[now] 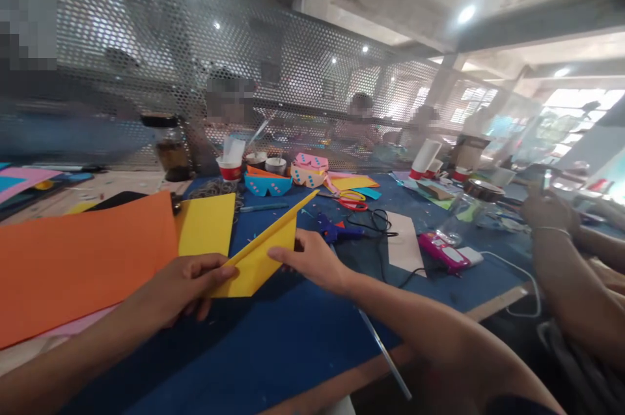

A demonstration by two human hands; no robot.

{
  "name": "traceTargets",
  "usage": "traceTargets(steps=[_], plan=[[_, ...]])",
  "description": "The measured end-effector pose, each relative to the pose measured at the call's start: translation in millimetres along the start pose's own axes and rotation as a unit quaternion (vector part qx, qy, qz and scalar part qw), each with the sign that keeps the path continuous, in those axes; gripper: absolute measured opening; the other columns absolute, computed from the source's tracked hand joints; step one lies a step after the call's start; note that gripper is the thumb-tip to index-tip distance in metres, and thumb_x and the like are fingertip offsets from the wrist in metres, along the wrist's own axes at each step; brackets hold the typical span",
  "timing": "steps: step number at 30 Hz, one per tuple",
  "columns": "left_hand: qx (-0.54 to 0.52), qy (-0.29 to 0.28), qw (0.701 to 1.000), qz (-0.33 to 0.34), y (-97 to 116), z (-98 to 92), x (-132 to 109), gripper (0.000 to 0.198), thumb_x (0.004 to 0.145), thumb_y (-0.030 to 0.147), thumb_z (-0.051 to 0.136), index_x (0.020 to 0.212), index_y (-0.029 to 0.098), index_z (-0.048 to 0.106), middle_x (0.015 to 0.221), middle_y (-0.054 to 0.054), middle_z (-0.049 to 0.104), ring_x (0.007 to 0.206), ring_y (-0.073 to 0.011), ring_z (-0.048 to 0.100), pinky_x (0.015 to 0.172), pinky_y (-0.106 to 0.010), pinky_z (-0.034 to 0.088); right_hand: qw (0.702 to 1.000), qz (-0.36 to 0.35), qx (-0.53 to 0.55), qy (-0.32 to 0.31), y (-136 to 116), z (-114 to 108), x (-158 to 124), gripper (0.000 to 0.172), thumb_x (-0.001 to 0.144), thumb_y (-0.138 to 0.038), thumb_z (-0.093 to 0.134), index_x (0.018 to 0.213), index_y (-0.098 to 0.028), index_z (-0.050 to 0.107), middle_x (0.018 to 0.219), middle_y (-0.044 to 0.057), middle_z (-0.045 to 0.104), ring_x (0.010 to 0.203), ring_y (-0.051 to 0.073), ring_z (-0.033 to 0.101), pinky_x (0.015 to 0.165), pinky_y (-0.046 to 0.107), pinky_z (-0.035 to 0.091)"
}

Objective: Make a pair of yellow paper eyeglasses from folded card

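Note:
Between my two hands is a folded yellow sheet of paper [263, 265], tilted up toward the right above the blue tabletop. My left hand [195, 281] pinches its lower left end, thumb on the near face. At its right edge my right hand [312, 258] grips it, thumb in front and fingers behind, partly hidden. Behind my left hand lie a large orange sheet [88, 258] and another yellow sheet [206, 223]. A blue glue gun [336, 230] rests on the table just beyond my right hand.
Paper glasses in blue [267, 184] and pink stand at the back beside paper cups [230, 169]. Scissors [352, 200], a black cable, a pale card [406, 242], a magenta device [444, 252] and a glass jar [466, 206] lie rightward. A co-worker's arm [571, 258] is at right.

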State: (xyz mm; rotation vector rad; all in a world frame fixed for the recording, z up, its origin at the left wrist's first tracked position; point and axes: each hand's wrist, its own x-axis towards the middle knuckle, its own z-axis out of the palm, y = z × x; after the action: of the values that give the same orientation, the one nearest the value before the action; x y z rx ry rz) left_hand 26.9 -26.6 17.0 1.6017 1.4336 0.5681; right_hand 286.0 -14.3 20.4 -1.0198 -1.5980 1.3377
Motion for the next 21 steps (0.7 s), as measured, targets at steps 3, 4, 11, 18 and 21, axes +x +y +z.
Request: traceTargets(steps=[3, 4, 11, 18, 21], plan=[[-0.015, -0.034, 0.999, 0.013, -5.9, -0.2, 4.3, 0.059, 0.076, 0.082, 0.070, 0.077, 0.023, 0.072, 0.039, 0.002, 0.056, 0.033, -0.0116, 0.036, 0.036, -0.021, 0.019, 1.000, -0.007, -0.017, 0.020, -3.8, 0.2, -0.8, 0.053, 0.074, -0.062, 0.093, 0.093, -0.016, 0.073, 0.087, 0.002, 0.072, 0.078, 0.017, 0.063, 0.070, 0.028, 0.049], [-0.022, -0.039, 0.999, 0.022, -7.7, -0.2, 5.0, 0.058, 0.077, 0.080, 0.072, 0.077, 0.023, 0.072, 0.040, 0.003, 0.056, 0.034, -0.0118, 0.040, 0.038, -0.021, 0.020, 1.000, -0.009, -0.015, 0.025, -4.4, 0.3, -0.7, 0.052, 0.075, -0.062, 0.092, 0.094, -0.016, 0.074, 0.089, 0.002, 0.073, 0.080, 0.018, 0.063, 0.071, 0.028, 0.049], [-0.058, -0.065, 0.995, 0.056, -11.7, 2.8, 1.1, 0.055, 0.084, 0.076, 0.073, 0.089, 0.022, 0.080, 0.048, 0.002, 0.062, 0.040, -0.0128, 0.054, 0.042, -0.020, 0.028, 0.996, -0.018, 0.047, 0.080, -2.4, -1.3, 2.4, 0.049, 0.075, -0.062, 0.091, 0.087, -0.017, 0.074, 0.084, 0.001, 0.070, 0.077, 0.017, 0.062, 0.073, 0.030, 0.049], [-0.120, -0.086, 0.987, 0.058, -10.6, 5.6, 5.7, 0.054, 0.077, 0.075, 0.082, 0.086, 0.022, 0.082, 0.048, 0.000, 0.065, 0.040, -0.0140, 0.058, 0.042, -0.021, 0.039, 0.991, -0.029, 0.080, 0.104, -2.9, -2.7, 2.6, 0.045, 0.074, -0.058, 0.094, 0.085, -0.017, 0.078, 0.081, 0.001, 0.071, 0.076, 0.017, 0.063, 0.072, 0.029, 0.049], [-0.195, -0.068, 0.978, 0.036, -10.4, -1.5, 5.7, 0.049, 0.075, 0.067, 0.090, 0.096, 0.023, 0.086, 0.064, -0.005, 0.078, 0.051, -0.0189, 0.070, 0.047, -0.023, 0.051, 0.985, -0.045, 0.105, 0.128, -5.7, -4.8, 2.3, 0.044, 0.074, -0.058, 0.094, 0.086, -0.019, 0.078, 0.082, 0.002, 0.072, 0.077, 0.019, 0.064, 0.072, 0.030, 0.050]])
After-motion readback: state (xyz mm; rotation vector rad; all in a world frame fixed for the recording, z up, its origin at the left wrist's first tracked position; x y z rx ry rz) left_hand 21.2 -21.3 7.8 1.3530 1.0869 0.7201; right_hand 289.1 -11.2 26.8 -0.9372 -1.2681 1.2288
